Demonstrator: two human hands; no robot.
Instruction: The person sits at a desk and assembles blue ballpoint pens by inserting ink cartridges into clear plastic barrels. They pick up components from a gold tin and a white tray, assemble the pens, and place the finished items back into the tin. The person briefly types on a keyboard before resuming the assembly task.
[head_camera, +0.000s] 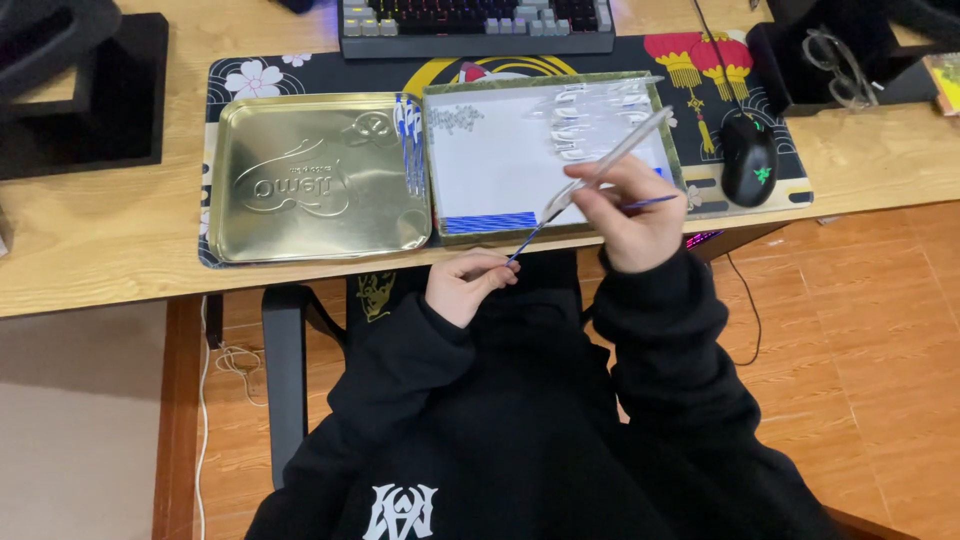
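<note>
Both hands pinch pens: left hand (462, 285) a blue refill (524, 244), right hand (630, 215) a clear barrel (612, 160).

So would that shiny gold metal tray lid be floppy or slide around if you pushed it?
Probably stiff: the gold metal tray lid looks like pressed tin with a raised rim. It likely feels light for its size, being thin and shallow. It rests on the patterned desk mat, which would probably keep it from sliding much.
</note>
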